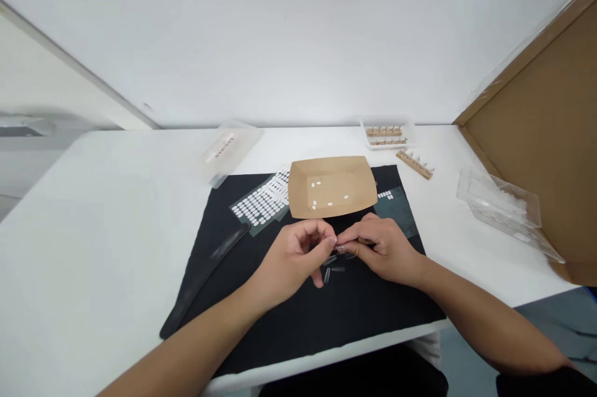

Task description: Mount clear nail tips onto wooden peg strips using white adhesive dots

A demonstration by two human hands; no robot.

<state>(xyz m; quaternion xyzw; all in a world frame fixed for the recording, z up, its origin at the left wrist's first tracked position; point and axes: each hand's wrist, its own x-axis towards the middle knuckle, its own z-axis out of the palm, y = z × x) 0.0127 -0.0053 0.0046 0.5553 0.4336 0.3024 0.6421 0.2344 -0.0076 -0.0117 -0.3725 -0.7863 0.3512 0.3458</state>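
Clear plastic piece (340, 248) pinched between right hand (383, 247) thumb and fingers; left hand (296, 252) fingertips pressed together just beside.

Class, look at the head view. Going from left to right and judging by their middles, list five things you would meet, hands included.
Frosted lettered case → left hand → right hand → wooden strip lying outside the small container → clear plastic box.
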